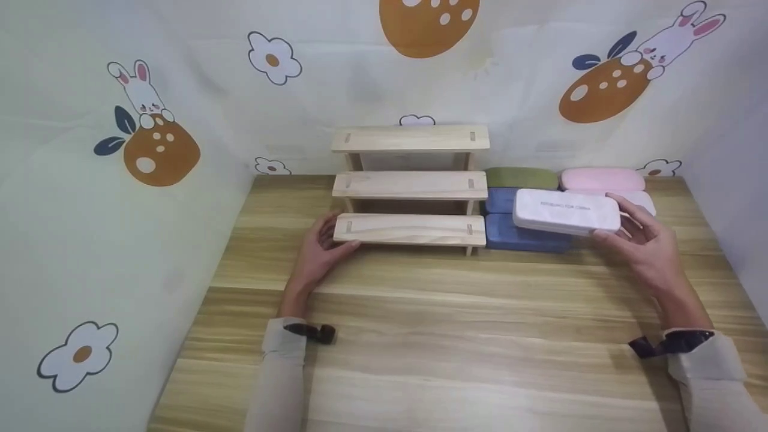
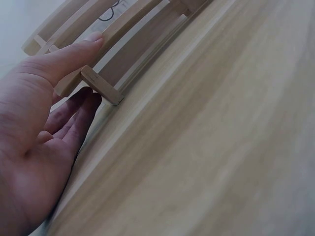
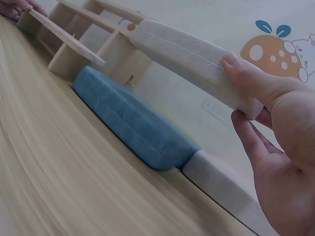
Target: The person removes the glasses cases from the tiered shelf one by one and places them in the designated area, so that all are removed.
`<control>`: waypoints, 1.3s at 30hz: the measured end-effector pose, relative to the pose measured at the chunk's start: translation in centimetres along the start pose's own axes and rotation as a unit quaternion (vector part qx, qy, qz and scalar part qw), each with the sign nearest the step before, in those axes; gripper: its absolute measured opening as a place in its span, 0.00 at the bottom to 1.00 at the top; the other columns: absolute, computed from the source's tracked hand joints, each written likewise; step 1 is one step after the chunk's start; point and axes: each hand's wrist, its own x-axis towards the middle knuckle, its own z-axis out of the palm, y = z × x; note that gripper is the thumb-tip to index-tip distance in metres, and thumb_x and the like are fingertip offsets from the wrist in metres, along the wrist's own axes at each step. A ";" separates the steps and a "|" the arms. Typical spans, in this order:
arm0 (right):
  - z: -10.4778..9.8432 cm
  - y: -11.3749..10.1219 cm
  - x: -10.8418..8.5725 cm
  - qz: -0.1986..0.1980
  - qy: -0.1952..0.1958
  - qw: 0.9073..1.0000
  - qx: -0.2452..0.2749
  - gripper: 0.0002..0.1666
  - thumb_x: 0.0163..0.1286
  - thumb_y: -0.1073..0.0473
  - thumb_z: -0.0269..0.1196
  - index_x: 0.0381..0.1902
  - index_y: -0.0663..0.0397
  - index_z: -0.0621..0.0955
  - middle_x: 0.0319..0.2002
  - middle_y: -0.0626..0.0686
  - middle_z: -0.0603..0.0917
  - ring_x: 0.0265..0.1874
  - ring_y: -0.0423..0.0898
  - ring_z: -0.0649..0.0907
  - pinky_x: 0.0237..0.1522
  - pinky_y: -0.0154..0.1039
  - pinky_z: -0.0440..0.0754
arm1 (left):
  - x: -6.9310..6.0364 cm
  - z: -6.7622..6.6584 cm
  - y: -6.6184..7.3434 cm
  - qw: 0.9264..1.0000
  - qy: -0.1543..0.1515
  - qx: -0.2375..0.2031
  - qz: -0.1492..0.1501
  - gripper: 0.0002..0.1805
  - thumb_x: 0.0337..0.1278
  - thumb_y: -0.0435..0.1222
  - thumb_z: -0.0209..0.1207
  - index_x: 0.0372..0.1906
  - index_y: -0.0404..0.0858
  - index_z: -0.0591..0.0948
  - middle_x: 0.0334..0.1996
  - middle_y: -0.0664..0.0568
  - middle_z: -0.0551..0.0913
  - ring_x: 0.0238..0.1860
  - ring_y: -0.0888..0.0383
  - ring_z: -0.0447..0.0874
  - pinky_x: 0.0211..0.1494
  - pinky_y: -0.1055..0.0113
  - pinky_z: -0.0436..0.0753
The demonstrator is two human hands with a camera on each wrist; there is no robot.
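My right hand holds a white glasses case by its right end, thumb in front and fingers behind. The case, with small print on its lid, is raised above the other cases. In the right wrist view a gap shows between it and a blue case on the table. At the lowest step of a three-step wooden rack, my left hand grips the left end. Its thumb lies on the board's front edge, and the other fingers reach beside the support leg.
Right of the rack lie a green case, a pink case, a second blue case and a pale case, partly hidden. A printed cloth hangs behind the wooden table.
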 end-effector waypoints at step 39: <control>-8.9 1.9 -1.5 0.106 0.057 0.993 0.010 0.48 0.73 0.75 0.68 0.85 0.51 0.64 0.82 0.48 0.68 0.57 0.26 0.86 0.55 0.21 0.84 | -0.2 0.0 0.0 1.000 0.000 0.007 -0.001 0.51 0.54 0.40 0.83 0.80 0.37 0.69 0.71 0.49 0.81 0.71 0.52 0.80 0.78 0.59 0.79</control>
